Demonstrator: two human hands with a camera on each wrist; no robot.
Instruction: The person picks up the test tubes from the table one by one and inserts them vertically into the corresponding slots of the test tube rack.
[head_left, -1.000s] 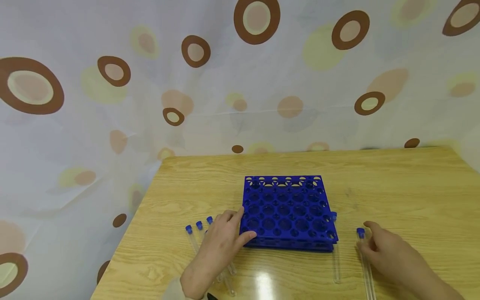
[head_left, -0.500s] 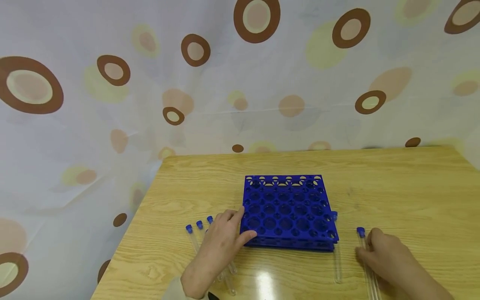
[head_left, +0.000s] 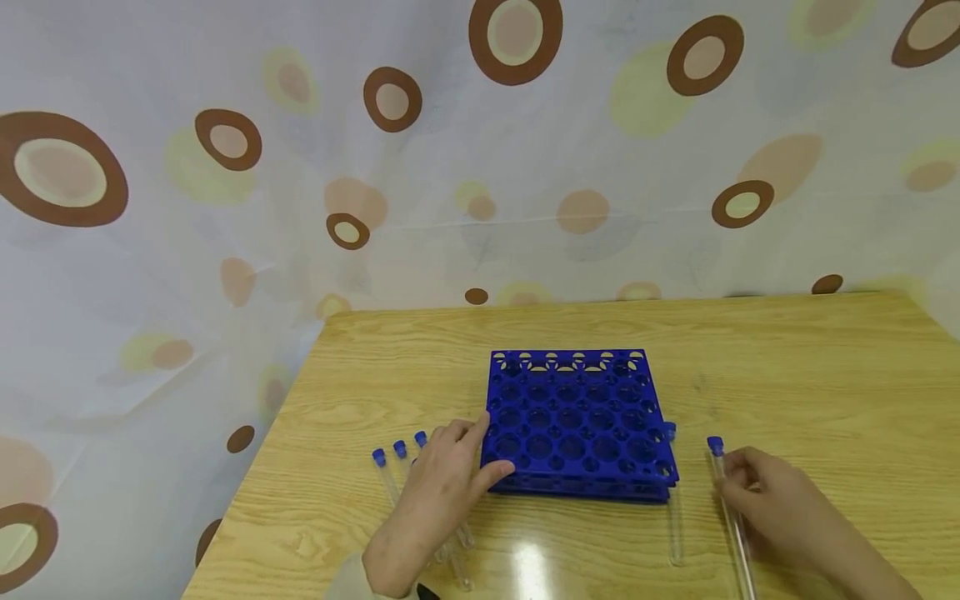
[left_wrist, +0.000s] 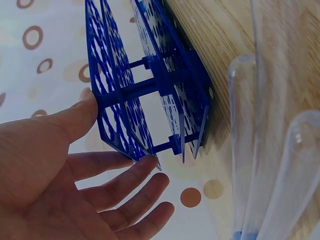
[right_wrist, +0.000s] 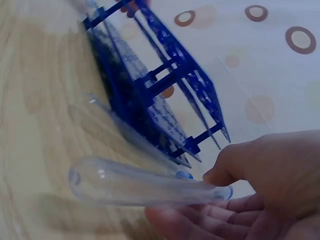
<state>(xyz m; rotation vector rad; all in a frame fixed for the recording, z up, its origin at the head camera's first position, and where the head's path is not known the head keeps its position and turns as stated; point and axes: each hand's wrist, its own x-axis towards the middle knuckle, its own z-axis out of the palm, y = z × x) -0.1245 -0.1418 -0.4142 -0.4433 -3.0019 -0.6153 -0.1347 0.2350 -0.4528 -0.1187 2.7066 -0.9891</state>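
Note:
A blue test tube rack (head_left: 573, 485) with rows of round holes stands on the table. My left hand (head_left: 431, 496) holds its near left corner; in the left wrist view, the thumb is on the upper edge and fingertips lie along the corner. To the right, my right hand (head_left: 783, 504) pinches a clear, blue-capped test tube (head_left: 737, 546) between thumb and fingers near its cap. Seen in the right wrist view, this tube (right_wrist: 135, 184) has its rounded end tilted towards the camera. A second capped tube (head_left: 676, 525) lies right beside the rack, its upper part partly hidden.
Several blue-capped test tubes (head_left: 387, 482) lie on the wooden table (head_left: 390, 358) at the left, partly behind my left hand and forearm. A small black object (head_left: 426, 592) shows at the bottom edge. A patterned curtain (head_left: 435, 167) hangs behind the table.
My right fingers have closed on the test tube, and its capped end has shifted slightly up and to the left. The left hand and the rack stay in place.

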